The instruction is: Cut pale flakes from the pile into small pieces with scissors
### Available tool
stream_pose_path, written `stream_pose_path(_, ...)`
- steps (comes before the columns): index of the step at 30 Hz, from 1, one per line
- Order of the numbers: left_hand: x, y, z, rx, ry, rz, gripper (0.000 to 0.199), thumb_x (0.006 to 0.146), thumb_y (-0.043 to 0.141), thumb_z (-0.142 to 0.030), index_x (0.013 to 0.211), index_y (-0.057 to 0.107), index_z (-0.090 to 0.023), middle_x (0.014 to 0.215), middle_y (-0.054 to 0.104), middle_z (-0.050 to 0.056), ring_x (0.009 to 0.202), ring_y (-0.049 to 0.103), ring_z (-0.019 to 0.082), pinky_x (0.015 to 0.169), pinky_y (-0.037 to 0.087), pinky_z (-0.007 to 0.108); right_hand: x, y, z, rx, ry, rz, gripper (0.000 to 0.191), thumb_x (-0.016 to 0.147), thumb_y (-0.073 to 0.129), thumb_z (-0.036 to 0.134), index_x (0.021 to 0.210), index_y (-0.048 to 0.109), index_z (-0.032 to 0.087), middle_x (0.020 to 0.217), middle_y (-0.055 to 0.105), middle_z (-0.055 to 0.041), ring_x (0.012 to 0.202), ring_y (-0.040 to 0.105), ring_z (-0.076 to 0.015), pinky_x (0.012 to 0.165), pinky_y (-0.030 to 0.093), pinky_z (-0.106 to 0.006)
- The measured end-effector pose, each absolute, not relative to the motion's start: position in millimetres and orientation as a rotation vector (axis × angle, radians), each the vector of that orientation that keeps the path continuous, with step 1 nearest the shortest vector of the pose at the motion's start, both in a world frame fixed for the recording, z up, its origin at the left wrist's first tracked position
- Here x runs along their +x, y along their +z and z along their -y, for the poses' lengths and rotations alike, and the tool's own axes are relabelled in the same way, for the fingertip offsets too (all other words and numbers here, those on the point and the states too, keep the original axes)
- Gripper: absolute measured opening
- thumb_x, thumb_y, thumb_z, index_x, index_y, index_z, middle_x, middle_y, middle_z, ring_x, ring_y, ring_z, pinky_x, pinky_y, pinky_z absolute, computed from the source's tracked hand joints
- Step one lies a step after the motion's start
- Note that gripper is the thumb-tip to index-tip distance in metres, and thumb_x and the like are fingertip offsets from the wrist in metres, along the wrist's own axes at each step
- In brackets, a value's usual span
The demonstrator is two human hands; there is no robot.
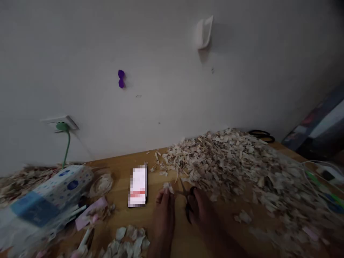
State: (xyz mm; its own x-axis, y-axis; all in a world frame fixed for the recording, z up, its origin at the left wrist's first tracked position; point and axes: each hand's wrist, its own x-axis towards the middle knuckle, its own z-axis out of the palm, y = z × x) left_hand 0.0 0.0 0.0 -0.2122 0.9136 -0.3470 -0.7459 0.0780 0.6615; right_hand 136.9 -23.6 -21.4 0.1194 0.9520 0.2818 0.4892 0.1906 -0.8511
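My left hand pinches a small pale, dried flake between thumb and fingers, above the wooden table. In my right hand is a pair of black-handled scissors, its blades parted and pointing up and left, close to the flake. Whether a blade touches the flake I cannot tell. A large heap of pale dried flakes lies beyond and to the right of my hands. A smaller group of larger pale pieces lies to the left of my left forearm.
A lit phone lies left of my hands. Further left are a blue and white tissue box, a pink slip and a clear plastic bundle. A second pair of black handles rests behind the heap. White cables lie at right.
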Motion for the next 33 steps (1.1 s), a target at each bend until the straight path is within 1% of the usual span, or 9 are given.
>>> stream_pose_path(3,-2,0,-1,0.104,1.58,-0.905,0.029,0.055,0.086,-0.021,0.075,0.065,-0.018,0.078,0.069,0.0,0.07,0.064,0.009,0.065,0.05,0.016,136,-23,27,-1.462,0.45,1.697,0.036,0.076,0.063,0.038,0.107,0.061,0.022,0.104,0.067,-0.0115,0.096,0.062,-0.0289,0.082,0.051,-0.04)
stream_pose_path(6,-5,-1,-1,0.073,1.586,-0.916,0.03,0.056,0.084,-0.017,0.078,0.065,-0.019,0.079,0.069,0.0,0.07,0.065,0.008,0.065,0.052,0.015,135,-25,28,-1.501,0.368,1.812,0.036,0.075,0.065,0.035,0.107,0.06,0.021,0.103,0.067,-0.011,0.095,0.062,-0.0292,0.084,0.051,-0.042)
stream_pose_path(9,-6,2,2,0.105,1.553,-0.889,0.03,0.058,0.084,-0.019,0.081,0.065,-0.019,0.082,0.07,0.0,0.074,0.066,0.009,0.068,0.052,0.016,135,-27,27,-1.517,0.363,1.863,0.033,0.075,0.064,0.031,0.106,0.06,0.022,0.102,0.067,-0.0098,0.093,0.063,-0.0276,0.081,0.052,-0.039)
stream_pose_path(12,-4,5,3,0.176,1.519,-0.868,0.032,0.061,0.083,-0.024,0.086,0.064,-0.019,0.085,0.07,0.001,0.076,0.067,0.011,0.068,0.052,0.017,133,-25,27,-1.53,0.369,1.876,0.034,0.075,0.063,0.025,0.108,0.058,0.022,0.106,0.066,-0.0103,0.097,0.062,-0.027,0.084,0.051,-0.038)
stream_pose_path(15,-2,5,2,0.198,1.528,-0.849,0.03,0.062,0.082,-0.022,0.086,0.064,-0.018,0.083,0.07,0.001,0.074,0.066,0.01,0.068,0.052,0.018,133,-23,28,-1.556,0.385,1.879,0.035,0.076,0.06,0.02,0.111,0.057,0.019,0.105,0.066,-0.0111,0.097,0.061,-0.0266,0.086,0.05,-0.04)
stream_pose_path(18,-1,4,1,0.174,1.544,-0.843,0.031,0.062,0.083,-0.019,0.086,0.064,-0.018,0.082,0.069,0.0,0.073,0.065,0.009,0.068,0.051,0.017,133,-21,28,-1.57,0.409,1.891,0.034,0.075,0.059,0.017,0.109,0.058,0.018,0.105,0.066,-0.0113,0.097,0.061,-0.0265,0.086,0.05,-0.04)
stream_pose_path(24,-2,5,3,0.153,1.537,-0.836,0.03,0.063,0.082,-0.022,0.087,0.064,-0.018,0.088,0.069,0.002,0.078,0.067,0.011,0.072,0.053,0.019,133,-26,26,-1.597,0.412,1.871,0.032,0.073,0.06,0.017,0.105,0.06,0.019,0.103,0.066,-0.0103,0.096,0.062,-0.0257,0.086,0.05,-0.039)
stream_pose_path(29,-4,3,0,0.141,1.526,-0.862,0.034,0.059,0.084,-0.019,0.087,0.064,-0.017,0.088,0.071,0.004,0.079,0.068,0.013,0.072,0.055,0.02,132,-34,25,-1.622,0.349,1.841,0.035,0.076,0.06,0.02,0.111,0.059,0.017,0.108,0.066,-0.0129,0.1,0.062,-0.0277,0.088,0.051,-0.041)
stream_pose_path(33,-4,0,-3,0.125,1.548,-0.874,0.038,0.055,0.085,-0.015,0.086,0.064,-0.018,0.085,0.072,0.004,0.075,0.069,0.013,0.07,0.055,0.02,132,-34,25,-1.605,0.365,1.861,0.035,0.077,0.06,0.022,0.112,0.059,0.019,0.106,0.067,-0.0108,0.099,0.063,-0.0265,0.088,0.051,-0.039)
